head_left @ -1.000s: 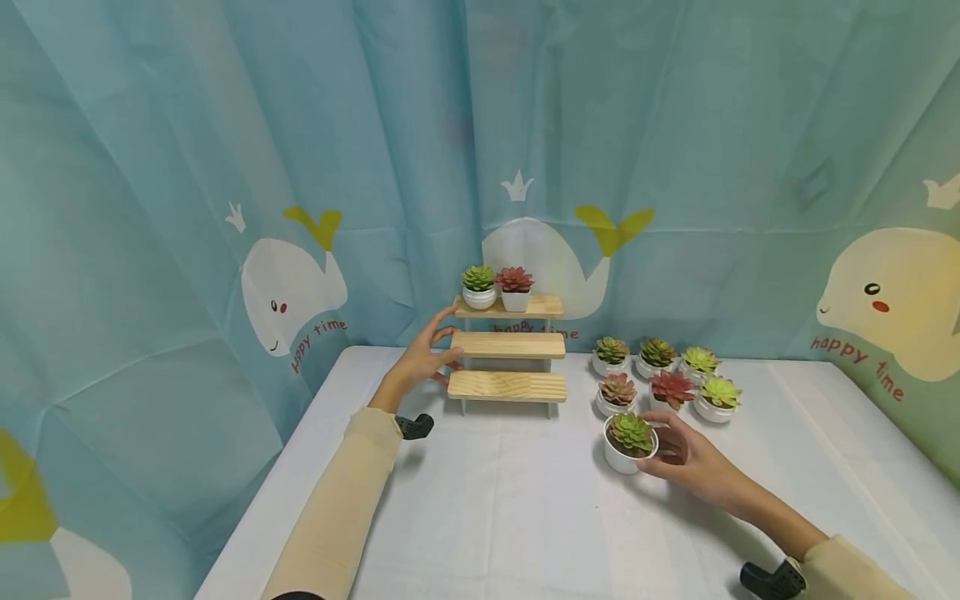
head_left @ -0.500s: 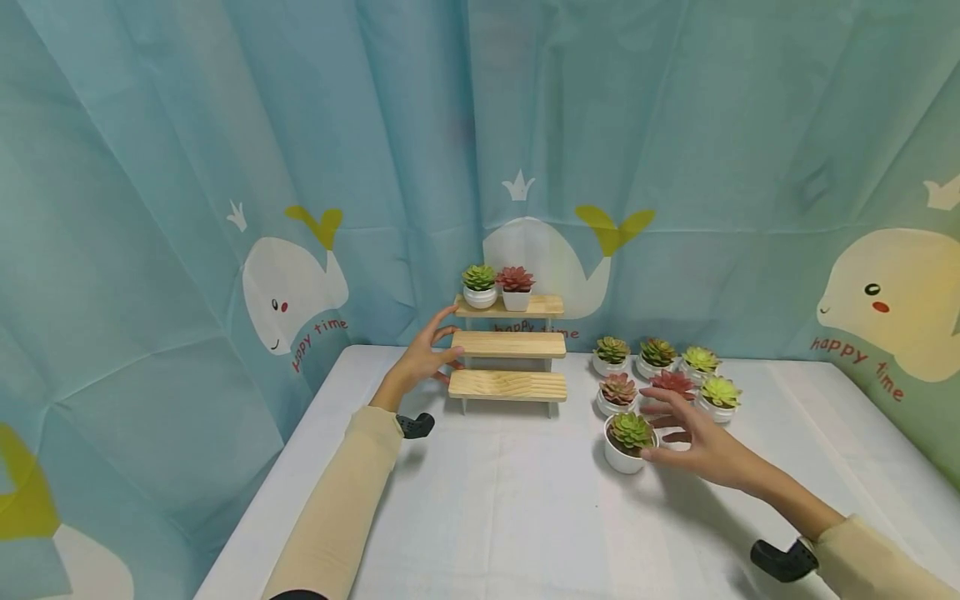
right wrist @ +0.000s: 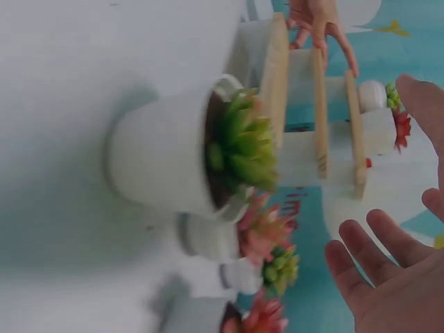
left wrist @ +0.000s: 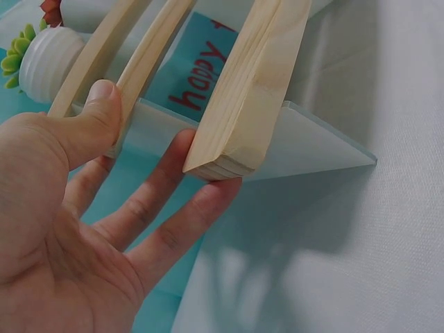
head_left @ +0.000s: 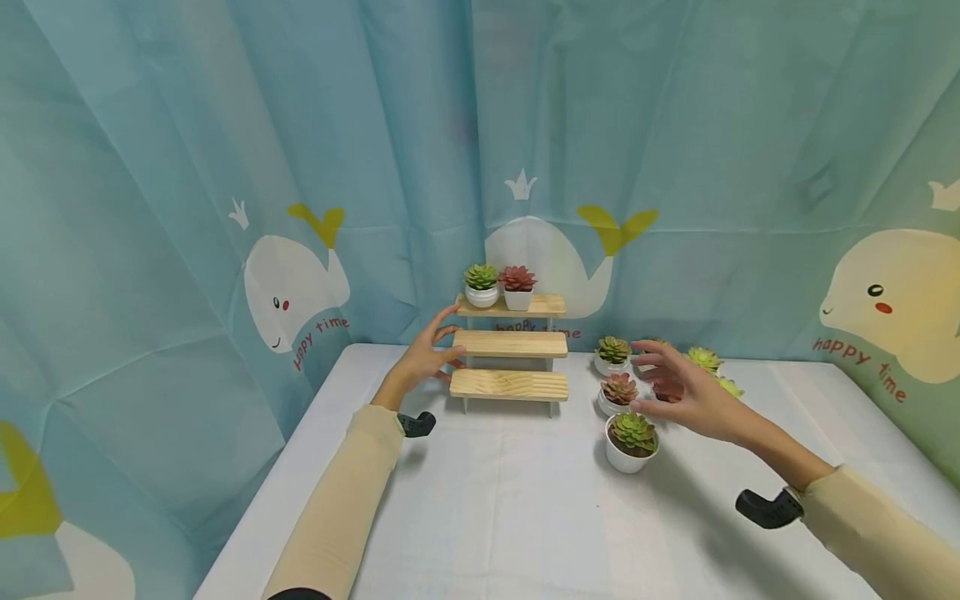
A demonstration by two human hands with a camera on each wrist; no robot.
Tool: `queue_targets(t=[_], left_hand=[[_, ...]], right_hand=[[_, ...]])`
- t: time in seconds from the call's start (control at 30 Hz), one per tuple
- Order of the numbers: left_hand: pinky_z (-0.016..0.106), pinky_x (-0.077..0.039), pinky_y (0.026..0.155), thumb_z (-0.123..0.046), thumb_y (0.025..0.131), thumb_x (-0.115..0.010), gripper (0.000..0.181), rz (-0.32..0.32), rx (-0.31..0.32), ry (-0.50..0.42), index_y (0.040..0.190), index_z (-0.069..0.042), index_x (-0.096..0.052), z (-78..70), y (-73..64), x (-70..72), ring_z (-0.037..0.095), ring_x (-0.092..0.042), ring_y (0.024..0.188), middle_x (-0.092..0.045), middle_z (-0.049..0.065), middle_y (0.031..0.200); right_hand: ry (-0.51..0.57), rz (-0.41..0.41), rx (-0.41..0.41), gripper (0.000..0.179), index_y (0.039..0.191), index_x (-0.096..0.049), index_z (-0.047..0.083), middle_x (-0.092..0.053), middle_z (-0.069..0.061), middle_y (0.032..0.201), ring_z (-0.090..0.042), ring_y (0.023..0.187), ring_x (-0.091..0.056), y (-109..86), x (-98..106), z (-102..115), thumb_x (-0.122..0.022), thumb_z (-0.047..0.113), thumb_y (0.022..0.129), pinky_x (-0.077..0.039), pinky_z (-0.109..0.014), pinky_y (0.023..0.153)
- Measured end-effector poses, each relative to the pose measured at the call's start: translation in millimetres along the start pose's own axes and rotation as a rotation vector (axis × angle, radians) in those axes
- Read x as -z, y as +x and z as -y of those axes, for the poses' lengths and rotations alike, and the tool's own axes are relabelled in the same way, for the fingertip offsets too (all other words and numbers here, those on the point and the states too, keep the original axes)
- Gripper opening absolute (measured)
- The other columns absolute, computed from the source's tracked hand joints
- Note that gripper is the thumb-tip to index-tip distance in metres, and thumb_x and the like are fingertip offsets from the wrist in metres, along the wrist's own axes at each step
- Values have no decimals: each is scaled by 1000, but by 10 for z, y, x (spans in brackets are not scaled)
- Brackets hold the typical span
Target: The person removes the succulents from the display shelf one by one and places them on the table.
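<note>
My left hand [head_left: 423, 360] is at the left end of a three-tier wooden plant stand [head_left: 510, 343]. In the left wrist view its thumb lies on the end of the middle plank, an index finger passes behind, and other fingertips touch the lowest plank [left wrist: 239, 97]. My right hand [head_left: 693, 396] hovers with spread fingers and holds nothing, above a green succulent in a white pot [head_left: 632, 442]. A pinkish succulent [head_left: 618, 392] stands just behind that pot. My right hand partly hides a red succulent [head_left: 666, 389].
On the top tier stand a green succulent [head_left: 482, 286] and a red succulent in a square pot [head_left: 518, 287]. Several more potted succulents, such as a dark green one [head_left: 613, 354] and a yellow-green one [head_left: 705, 360], stand at the back right. A blue whale-print curtain [head_left: 420, 125] hangs behind the table.
My right hand has let go of the front green succulent's pot and lifted up and back, over the rear pots. My left hand stays at the stand.
</note>
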State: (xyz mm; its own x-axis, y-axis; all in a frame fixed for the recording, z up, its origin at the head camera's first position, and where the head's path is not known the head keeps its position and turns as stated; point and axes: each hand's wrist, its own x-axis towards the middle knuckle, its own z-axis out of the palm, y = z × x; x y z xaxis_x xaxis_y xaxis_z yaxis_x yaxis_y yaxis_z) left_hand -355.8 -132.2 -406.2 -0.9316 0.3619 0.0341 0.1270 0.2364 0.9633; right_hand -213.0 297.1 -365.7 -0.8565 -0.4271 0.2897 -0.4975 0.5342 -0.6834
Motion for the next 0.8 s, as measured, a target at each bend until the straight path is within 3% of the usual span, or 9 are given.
queue_targets(t=[0.1,0.37,0.63,0.8], left_hand=[[64,-59,70,-18,100,-69,82,4,-5,5,163,-40,-22,9,5,4,37,-72,93,-31,15,164],[60,-60,68,-17,100,-69,81,1,3,2,162,-43,-23,37,-8,7,40,-71,90,-31,14,164],[55,-61,65,-16,100,-69,81,8,-1,-9,162,-43,-24,16,-7,-6,43,-70,92,-30,15,165],[63,-59,70,-16,101,-69,80,8,-4,-2,162,-43,-24,16,2,2,40,-71,90,-31,14,164]], right_hand=[[8,-6,6,77,157,-36,16,-54,-16,142,-41,123,-59,147,2,46,-79,18,93,-57,-33,92],[35,-11,-2,80,160,-32,15,-50,-20,147,-45,129,-54,567,-47,139,-78,19,94,-46,-62,103],[57,-42,-50,81,160,-32,16,-46,-23,151,-44,134,-50,959,-125,193,-79,27,94,-44,-59,108],[44,-69,-42,83,159,-33,10,-45,-24,152,-43,131,-53,1201,-174,195,-80,26,93,-46,-58,106]])
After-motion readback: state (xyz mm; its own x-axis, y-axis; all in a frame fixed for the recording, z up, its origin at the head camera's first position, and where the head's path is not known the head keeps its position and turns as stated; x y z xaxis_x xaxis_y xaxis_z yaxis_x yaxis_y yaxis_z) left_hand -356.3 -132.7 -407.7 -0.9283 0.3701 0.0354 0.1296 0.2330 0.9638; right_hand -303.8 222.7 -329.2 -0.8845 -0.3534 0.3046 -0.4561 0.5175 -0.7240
